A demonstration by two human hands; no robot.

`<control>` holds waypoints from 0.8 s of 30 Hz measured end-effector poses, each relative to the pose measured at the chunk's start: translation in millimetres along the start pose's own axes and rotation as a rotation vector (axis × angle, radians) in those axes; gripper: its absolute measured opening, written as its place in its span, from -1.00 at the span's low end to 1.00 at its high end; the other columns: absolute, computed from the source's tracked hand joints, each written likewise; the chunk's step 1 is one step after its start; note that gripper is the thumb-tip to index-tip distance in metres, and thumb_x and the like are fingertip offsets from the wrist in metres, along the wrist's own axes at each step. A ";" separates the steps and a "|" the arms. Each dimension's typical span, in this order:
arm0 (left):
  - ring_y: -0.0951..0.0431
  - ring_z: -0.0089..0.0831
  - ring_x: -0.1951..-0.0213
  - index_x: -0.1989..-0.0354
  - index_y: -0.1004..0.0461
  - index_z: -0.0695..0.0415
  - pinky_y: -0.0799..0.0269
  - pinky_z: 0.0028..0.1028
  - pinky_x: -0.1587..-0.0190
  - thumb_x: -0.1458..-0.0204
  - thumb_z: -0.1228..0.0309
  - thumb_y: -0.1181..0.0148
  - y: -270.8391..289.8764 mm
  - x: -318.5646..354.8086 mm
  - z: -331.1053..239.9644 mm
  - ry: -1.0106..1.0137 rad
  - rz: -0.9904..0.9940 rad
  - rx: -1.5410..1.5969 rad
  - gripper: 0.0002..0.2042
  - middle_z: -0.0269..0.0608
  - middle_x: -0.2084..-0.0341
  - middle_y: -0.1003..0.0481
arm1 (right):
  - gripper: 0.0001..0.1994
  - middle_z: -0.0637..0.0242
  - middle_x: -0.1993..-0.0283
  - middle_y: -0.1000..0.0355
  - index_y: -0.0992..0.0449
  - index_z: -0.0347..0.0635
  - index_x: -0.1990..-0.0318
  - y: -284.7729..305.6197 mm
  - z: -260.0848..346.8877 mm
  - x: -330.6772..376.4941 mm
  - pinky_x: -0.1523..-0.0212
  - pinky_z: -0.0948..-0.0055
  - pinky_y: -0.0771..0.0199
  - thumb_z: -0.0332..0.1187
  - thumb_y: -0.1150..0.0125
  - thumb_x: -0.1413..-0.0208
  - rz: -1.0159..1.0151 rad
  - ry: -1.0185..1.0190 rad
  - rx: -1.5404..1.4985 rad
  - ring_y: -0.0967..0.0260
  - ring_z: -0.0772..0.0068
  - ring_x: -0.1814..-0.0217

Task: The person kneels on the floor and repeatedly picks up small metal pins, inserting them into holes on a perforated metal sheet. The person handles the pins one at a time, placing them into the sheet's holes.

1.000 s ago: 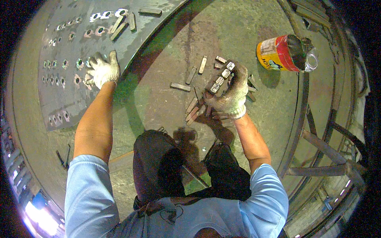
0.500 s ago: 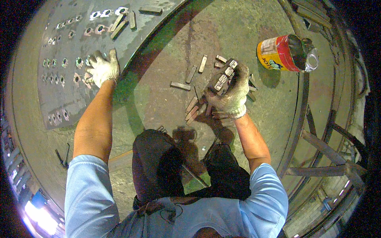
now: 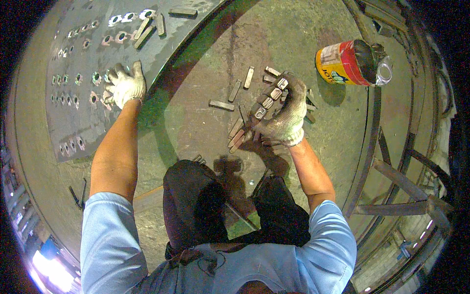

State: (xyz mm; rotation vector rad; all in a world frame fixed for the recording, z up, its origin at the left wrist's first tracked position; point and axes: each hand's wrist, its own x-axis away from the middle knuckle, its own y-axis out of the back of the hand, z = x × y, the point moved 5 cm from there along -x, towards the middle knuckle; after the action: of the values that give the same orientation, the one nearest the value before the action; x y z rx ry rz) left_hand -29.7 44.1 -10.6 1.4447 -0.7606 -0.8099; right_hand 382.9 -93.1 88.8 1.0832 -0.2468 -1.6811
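Note:
My left hand (image 3: 125, 85), in a white work glove, rests flat on a dark steel plate (image 3: 83, 73) drilled with rows of holes, fingers spread beside small metal pieces set in the holes. In its own white glove, my right hand (image 3: 284, 115) is closed around a stack of short rectangular metal bars (image 3: 268, 102) held above the floor. More loose bars (image 3: 235, 90) lie scattered on the concrete around and under that hand.
A red and yellow paint can (image 3: 350, 62) lies on its side at the upper right. Several bars (image 3: 147, 27) lie at the top of the plate. A steel frame of angle bars (image 3: 391, 176) runs along the right. My knees are below.
My right hand has shifted slightly with the bars in its grip. The left hand stays on the plate.

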 end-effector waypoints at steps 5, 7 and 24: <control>0.01 0.21 -0.47 -0.47 -0.11 -0.15 0.25 0.48 -0.36 -0.17 -0.35 0.16 0.5 0.6 -0.2 0.002 -0.002 -0.003 -0.22 -0.13 -0.53 0.02 | -0.42 0.27 0.20 -0.42 -0.43 -0.14 0.01 2.5 7.3 -6.5 0.16 0.27 -0.49 -0.13 -0.47 0.21 -0.075 0.017 -0.016 -0.42 0.27 0.22; 0.01 0.21 -0.47 -0.47 -0.12 -0.15 0.25 0.48 -0.36 -0.17 -0.35 0.16 -0.5 0.5 0.9 -0.002 -0.015 -0.016 -0.22 -0.13 -0.52 0.01 | -0.44 0.29 0.21 -0.41 -0.42 -0.13 0.02 0.0 4.3 -3.4 0.18 0.28 -0.48 -0.13 -0.45 0.20 -0.063 -0.004 -0.022 -0.41 0.29 0.24; 0.01 0.21 -0.47 -0.48 -0.10 -0.17 0.26 0.48 -0.36 -0.17 -0.34 0.16 2.3 1.7 -0.9 0.002 0.005 -0.030 -0.23 -0.16 -0.53 0.04 | -0.32 0.25 0.15 -0.37 -0.33 -0.17 -0.06 -4.6 -3.5 0.9 0.14 0.28 -0.47 -0.18 -0.49 0.27 -0.008 -0.098 -0.087 -0.39 0.24 0.19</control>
State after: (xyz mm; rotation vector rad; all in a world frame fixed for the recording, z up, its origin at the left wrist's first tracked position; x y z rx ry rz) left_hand -28.0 43.1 -8.4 1.4161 -0.7476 -0.8126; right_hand 382.5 -90.9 83.4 0.9400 -0.2302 -1.7383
